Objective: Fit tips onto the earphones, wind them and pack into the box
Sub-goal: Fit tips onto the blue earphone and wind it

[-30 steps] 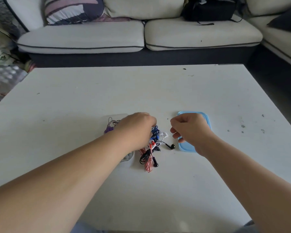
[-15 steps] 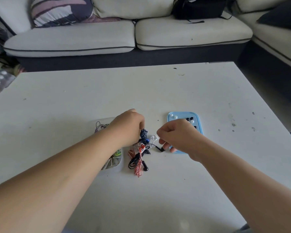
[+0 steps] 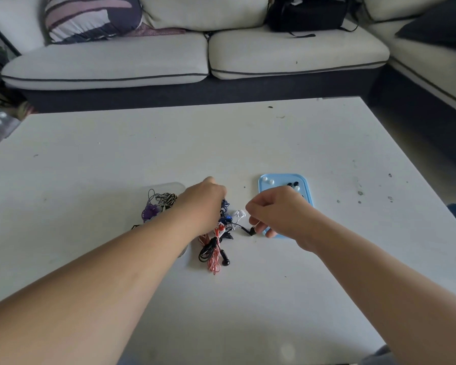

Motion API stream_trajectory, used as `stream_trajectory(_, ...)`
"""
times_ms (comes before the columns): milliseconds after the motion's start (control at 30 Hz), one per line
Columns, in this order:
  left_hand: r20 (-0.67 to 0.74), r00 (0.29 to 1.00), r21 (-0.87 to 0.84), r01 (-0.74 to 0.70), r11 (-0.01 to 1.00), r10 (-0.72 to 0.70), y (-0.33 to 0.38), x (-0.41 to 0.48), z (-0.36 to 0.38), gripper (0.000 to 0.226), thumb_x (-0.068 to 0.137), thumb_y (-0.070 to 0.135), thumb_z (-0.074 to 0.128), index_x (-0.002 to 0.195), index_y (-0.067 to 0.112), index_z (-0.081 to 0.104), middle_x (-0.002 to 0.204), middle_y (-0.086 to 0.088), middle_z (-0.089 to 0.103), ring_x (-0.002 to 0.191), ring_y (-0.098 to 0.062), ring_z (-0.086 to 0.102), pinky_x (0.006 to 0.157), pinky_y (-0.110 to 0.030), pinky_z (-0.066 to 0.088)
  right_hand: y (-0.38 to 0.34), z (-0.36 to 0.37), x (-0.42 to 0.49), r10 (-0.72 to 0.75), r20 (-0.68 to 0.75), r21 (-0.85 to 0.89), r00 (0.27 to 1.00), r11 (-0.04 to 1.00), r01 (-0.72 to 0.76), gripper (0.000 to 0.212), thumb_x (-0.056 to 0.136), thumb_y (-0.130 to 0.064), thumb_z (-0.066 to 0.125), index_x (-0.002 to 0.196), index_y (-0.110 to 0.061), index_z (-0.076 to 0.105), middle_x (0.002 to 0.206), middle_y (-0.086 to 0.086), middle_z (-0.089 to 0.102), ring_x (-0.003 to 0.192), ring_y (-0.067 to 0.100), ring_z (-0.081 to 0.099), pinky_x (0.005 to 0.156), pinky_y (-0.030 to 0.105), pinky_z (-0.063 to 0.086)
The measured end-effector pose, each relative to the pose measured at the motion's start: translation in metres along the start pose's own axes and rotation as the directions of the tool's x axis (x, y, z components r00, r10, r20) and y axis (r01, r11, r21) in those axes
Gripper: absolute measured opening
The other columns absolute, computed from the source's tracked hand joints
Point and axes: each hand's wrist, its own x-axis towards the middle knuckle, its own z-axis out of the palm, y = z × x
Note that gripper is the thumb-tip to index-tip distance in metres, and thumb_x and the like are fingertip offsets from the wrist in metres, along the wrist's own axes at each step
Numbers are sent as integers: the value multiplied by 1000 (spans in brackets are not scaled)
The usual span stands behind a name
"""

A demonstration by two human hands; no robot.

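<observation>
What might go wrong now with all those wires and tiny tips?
The black earbud by the right hand has its wire running into the tangled pile partly under the left hand; pulling may drag the whole knot. The right hand also hangs over the blue tray, so it might knock the tiny loose tips onto the table.

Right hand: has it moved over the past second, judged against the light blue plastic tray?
Yes. The right hand has drawn back toward the person and slightly left, uncovering the far end of the light blue plastic tray.
</observation>
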Motion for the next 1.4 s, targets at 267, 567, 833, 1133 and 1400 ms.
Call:
stream_trajectory(267,-51,990,-456,91,885,-128,11,-16,-57,19,82,19,66,98,23,56,95,6,62,85,-16,61,70,-33,50,-3,-1,-2,-69,8,27,998,997,68,26,90,-16,69,113,-29,70,103,-8,72,85,15,70,82,29,60)
stream_trajectory(567,20,987,-829,104,550,-157,29,-30,-75,18,86,12,71,92,28,76,98,-4,73,93,-21,71,76,-28,54,-7,1,-4,-224,196,348,955,926,146,42,80,-8,75,120,-19,70,120,6,73,107,25,72,95,42,56)
stream_trajectory(833,-75,949,-940,35,340,-307,25,-29,-79,15,86,-2,67,94,11,70,87,-14,73,78,-27,79,81,-44,63,-7,-4,-5,-191,342,467,920,884,10,23,98,3,56,117,-3,69,95,14,71,95,27,71,92,49,60)
stream_trajectory(1133,-160,885,-935,6,355,-437,18,-27,-76,13,85,0,69,89,13,70,96,-18,73,79,-30,78,74,-54,64,-9,-8,0,-116,210,718,971,692,-73,27,93,7,63,120,6,65,97,20,70,80,27,72,72,33,61)
stream_trajectory(1400,-83,944,-895,71,441,-319,18,-30,-70,20,83,-2,65,82,18,69,99,-5,77,90,-18,78,75,-39,65,-8,-12,-1,-89,7,760,996,648,53,27,85,13,71,112,10,66,99,26,69,82,31,74,76,34,63)
